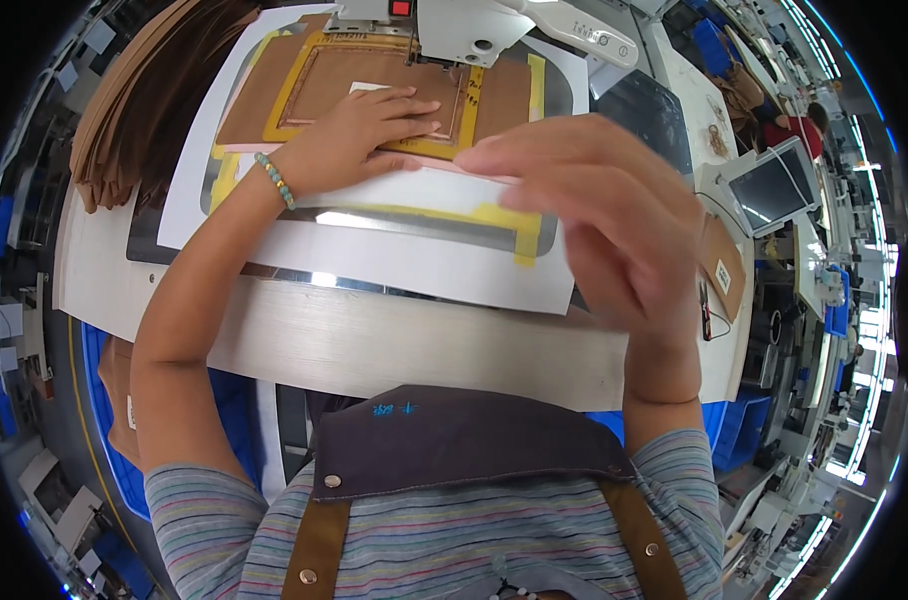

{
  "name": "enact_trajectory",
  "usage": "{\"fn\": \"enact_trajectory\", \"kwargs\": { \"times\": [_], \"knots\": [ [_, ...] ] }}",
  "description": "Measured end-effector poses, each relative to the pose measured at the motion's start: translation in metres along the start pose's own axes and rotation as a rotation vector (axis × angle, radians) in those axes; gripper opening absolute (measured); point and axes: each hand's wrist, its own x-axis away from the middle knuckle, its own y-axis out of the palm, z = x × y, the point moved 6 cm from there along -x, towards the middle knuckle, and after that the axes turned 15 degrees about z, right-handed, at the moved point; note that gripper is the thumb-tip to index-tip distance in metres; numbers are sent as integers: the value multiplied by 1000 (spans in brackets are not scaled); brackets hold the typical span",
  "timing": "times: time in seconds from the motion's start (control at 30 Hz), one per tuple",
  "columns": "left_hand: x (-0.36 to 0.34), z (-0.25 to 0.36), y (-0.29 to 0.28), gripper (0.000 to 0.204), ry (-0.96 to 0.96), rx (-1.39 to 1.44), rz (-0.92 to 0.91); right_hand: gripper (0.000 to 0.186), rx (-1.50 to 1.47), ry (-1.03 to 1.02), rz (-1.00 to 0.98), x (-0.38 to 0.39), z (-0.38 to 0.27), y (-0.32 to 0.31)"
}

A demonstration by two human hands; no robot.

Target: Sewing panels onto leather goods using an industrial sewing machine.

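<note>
My left hand lies flat with fingers spread on a brown panel and the yellow rectangular frame on top of it. A small white label shows by its fingertips. Over the panel's near right edge hovers my right hand, blurred by motion, its fingers pointing left; whether anything is between them is not clear. Beneath the panel is a white sheet with a cut-out bordered by yellow tape. The head of a sewing machine stands just beyond the frame, its needle area close to the frame's far edge.
A thick stack of brown panels hangs over the table's left side. To the right are a tilted screen, a brown piece with a white label and small dark-handled snips. Blue bins sit below the table edge.
</note>
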Motion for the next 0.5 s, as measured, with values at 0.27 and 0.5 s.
{"fn": "enact_trajectory", "kwargs": {
  "times": [0.27,0.5],
  "knots": [
    [-23,-23,15,48,52,-67,43,5,239,388,-139,-41,-100,-49],
    [-26,-30,25,47,57,-212,98,3,16,329,-34,-44,-96,-6]
  ]
}}
